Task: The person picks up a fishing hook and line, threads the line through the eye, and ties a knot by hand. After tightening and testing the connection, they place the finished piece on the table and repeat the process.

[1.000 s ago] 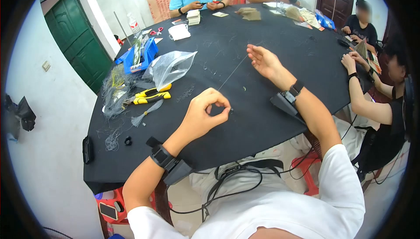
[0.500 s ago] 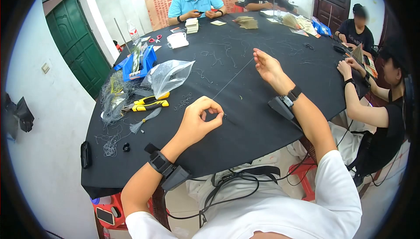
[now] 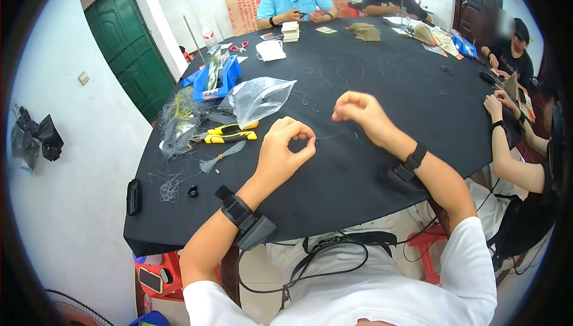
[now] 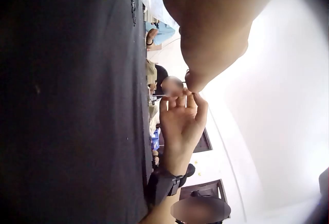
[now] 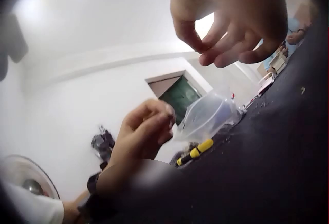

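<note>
In the head view, my left hand (image 3: 283,150) is over the near middle of the black table, thumb and index finger pinched in a ring. A thin grey thread (image 3: 327,137) shows faintly at these fingertips, with a tiny dark bit beside them. To its right my right hand (image 3: 367,117) hovers with fingers bent and thumb drawn to them. In the right wrist view the right fingers (image 5: 226,52) come together at the thumb, where I cannot tell the thread's end. The left wrist view has the right hand (image 4: 180,126) just beyond the left fingertips.
Left of my hands lie yellow-black pliers (image 3: 230,135), a clear plastic bag (image 3: 259,102), a tangle of grey threads (image 3: 179,123) and a tied thread bundle (image 3: 222,156). A blue bin (image 3: 224,81) stands behind. Other people sit around the black table (image 3: 358,177).
The right hand, which was farther out with the thread stretched straight between the hands, has come down and back toward the left hand, fingers now more bent. The left hand keeps its pinch.
</note>
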{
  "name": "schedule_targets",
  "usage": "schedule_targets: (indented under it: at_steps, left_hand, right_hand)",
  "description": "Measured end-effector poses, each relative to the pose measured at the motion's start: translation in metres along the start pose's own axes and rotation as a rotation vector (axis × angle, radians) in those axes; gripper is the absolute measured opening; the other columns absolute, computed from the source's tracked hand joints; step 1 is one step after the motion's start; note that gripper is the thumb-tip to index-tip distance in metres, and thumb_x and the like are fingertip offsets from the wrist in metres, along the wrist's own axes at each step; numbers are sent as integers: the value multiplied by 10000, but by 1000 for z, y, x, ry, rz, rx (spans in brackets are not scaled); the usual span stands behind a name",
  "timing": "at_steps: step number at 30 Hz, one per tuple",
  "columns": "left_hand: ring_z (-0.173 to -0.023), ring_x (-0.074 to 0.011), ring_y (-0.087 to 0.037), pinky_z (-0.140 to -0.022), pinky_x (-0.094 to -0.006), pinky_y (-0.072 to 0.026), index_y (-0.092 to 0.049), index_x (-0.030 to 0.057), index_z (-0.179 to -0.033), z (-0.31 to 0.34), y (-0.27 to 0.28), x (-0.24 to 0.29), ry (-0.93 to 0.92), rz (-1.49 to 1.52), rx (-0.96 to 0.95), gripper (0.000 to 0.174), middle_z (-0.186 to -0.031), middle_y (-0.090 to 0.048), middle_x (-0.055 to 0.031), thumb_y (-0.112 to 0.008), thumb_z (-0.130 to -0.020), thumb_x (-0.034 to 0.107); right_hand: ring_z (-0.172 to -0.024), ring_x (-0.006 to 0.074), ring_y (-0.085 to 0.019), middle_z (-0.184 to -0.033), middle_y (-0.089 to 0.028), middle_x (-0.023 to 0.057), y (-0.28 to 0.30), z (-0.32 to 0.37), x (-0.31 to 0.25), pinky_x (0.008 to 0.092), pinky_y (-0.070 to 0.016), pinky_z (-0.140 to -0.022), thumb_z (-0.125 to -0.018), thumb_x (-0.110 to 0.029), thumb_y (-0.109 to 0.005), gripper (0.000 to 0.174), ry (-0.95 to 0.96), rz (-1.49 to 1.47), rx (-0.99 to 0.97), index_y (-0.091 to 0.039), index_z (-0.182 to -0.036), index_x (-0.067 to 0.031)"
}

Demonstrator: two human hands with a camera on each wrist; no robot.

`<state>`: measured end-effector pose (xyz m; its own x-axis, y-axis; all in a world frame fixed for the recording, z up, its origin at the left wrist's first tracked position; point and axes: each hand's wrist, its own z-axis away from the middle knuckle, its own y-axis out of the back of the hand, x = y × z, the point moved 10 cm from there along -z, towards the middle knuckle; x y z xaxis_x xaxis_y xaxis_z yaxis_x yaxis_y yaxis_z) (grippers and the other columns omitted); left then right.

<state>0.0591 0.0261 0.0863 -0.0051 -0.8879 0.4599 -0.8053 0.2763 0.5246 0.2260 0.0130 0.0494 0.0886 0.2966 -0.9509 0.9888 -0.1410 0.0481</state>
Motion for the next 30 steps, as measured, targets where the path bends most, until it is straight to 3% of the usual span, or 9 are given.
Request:
schedule_targets:
  at_steps: [2,5,14,23,26,30]
  left_hand:
    - [-733,-189,-564,-657,-289,-447,-618,36,-763,0,1,2,8,-27,-4,100,-791,-588,-58,-676,-683,20]
    - [-765,-212,-567,-682,-309,-454,-618,31,-757,1,1,7,-40,-74,6,109,-803,-593,-64,-685,-671,22]
    - [-872,-230,-572,-726,-328,-467,-608,30,-749,1,1,16,-137,-88,28,107,-908,-602,-70,-683,-678,60]
    - [-874,-230,-585,-729,-323,-473,-604,19,-750,1,-2,27,-219,-80,-2,98,-915,-621,-72,-678,-686,26]
    - [-861,-233,-589,-727,-325,-474,-602,18,-753,1,2,25,-198,-76,28,105,-899,-625,-74,-681,-683,21]
    - [-844,-236,-590,-722,-325,-474,-600,14,-754,1,2,29,-215,-65,29,109,-875,-624,-78,-680,-681,17]
  right_hand:
    - [-777,98,-606,-801,-626,45,-31,8,-7,231,-477,-740,-833,-87,-585,75,40,16,-128,-579,-863,-18]
    - [-684,80,-586,-767,-615,34,-51,15,-6,207,-473,-622,-841,-92,-592,93,30,67,-222,-584,-868,-4]
    - [-599,44,-538,-742,-610,21,-42,14,-2,192,-429,-536,-828,-108,-627,131,41,141,-126,-637,-879,11]
    - [-526,-1,-407,-605,-512,-56,-38,14,-2,185,-304,-469,-784,-124,-653,114,87,165,-90,-658,-816,-14]
    - [-545,-8,-417,-656,-567,-40,-39,16,-7,183,-306,-484,-806,-79,-640,71,88,317,-110,-656,-836,-17]
    - [-499,8,-350,-568,-448,-66,-38,17,-12,205,-263,-456,-757,-146,-675,131,100,291,-62,-666,-806,-25]
